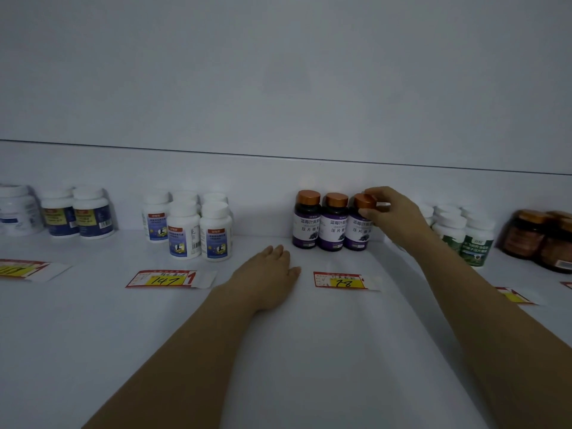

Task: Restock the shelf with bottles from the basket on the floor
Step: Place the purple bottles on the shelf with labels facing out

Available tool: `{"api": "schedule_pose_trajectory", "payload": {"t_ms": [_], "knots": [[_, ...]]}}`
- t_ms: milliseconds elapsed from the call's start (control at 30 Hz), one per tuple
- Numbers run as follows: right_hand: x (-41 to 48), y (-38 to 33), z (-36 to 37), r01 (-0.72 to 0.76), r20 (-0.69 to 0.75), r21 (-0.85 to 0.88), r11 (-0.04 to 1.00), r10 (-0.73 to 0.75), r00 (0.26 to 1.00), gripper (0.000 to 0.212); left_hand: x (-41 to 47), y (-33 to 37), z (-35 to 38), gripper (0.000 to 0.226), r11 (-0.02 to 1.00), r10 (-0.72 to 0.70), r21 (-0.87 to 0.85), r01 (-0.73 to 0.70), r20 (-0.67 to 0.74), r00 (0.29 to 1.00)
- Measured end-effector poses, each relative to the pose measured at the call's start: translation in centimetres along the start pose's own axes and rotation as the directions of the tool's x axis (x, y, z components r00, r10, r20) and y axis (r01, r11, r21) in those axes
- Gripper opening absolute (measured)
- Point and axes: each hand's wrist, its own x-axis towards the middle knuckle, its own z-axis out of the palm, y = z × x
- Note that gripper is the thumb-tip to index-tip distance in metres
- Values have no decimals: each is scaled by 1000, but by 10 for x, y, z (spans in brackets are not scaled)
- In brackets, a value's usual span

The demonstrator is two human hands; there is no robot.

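Three purple-label bottles (332, 224) stand on the shelf (278, 351); the right hand (396, 215) pinches the 3 o'clock one's cap (363, 200), the left hand (272, 274) rests flat. Basket unseen.

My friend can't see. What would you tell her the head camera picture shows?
A person's right hand grips the copper cap of the rightmost of three purple-labelled bottles standing in a row at the back of a white shelf, while the left hand rests on the shelf. White-capped bottles stand in groups to either side, with price tags in front.
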Motion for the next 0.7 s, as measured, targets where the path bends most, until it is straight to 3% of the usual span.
{"api": "schedule_pose_trajectory", "payload": {"t_ms": [333, 500, 700], "knots": [[-7, 0, 1, 11, 3, -87, 996, -11, 1000, 59, 0, 1, 3, 58, 999, -35, 6, 35, -9, 999], [-13, -14, -35, 43, -42, -104, 994, -47, 998, 44, -5, 30, -12, 56, 996, -86, -32, 83, -113, 990], [-12, -9, -119, 102, 7, -266, 959, -104, 995, 34, 2, 110, -26, 42, 995, 37, -89, -49, -133, 990]]}}
